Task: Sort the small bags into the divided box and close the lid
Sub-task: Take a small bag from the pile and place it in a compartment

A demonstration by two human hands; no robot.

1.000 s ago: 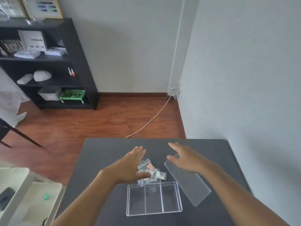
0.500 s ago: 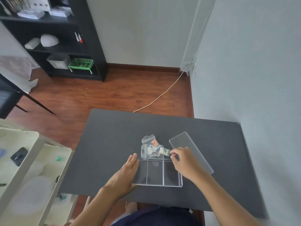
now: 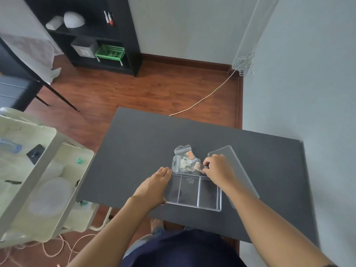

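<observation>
Box (image 3: 193, 191) steadied flat by left hand (image 3: 154, 186) at its left wall. Bag (image 3: 198, 167) seemingly pinched by right hand (image 3: 216, 169), just beyond box. Should be lifted clear, then dropped into one compartment.

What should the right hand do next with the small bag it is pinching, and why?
Probably lift the small clear plastic bag and lower it into the clear divided plastic box. The right hand has a grip on it, all three compartments look empty, and the left hand steadies the box.
</observation>
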